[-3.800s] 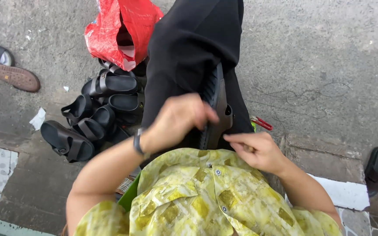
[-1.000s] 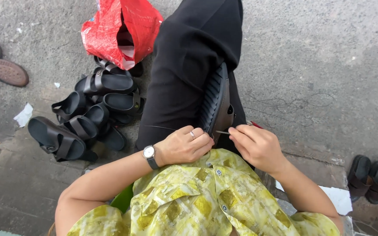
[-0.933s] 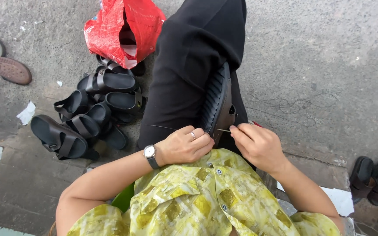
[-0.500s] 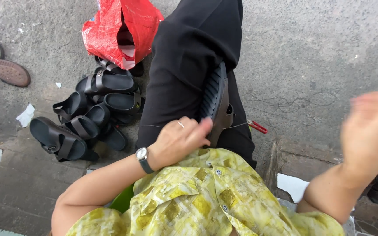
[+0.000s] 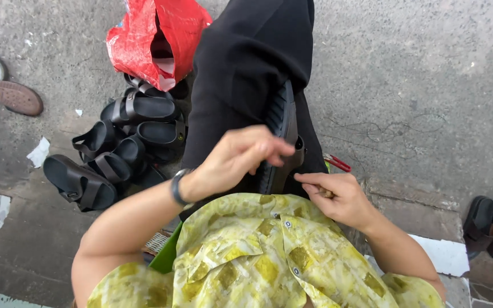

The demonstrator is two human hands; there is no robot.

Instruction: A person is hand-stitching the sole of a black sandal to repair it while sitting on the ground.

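black sandal (image 5: 281,134) on lap, long axis near-far; left hand (image 5: 241,157) pinched over it, nearer; right hand (image 5: 338,197) fisted on small tool, just right.

Seated person in a yellow-green patterned shirt and black trousers

The shirt (image 5: 258,256) is short-sleeved, printed in pale yellow and olive blotches, with a flat collar and small round silver snaps running down its front placket; its sleeves end above the elbows, leaving both forearms bare. Just beyond the shirt's left sleeve, a dark wristwatch (image 5: 178,187) with a narrow band circles the wrist behind the left hand (image 5: 241,157). The right hand (image 5: 338,197), on the other side of the placket, wears nothing that can be made out. Above the shirt's collar, loose black trousers (image 5: 246,68) cover the legs in soft folds.
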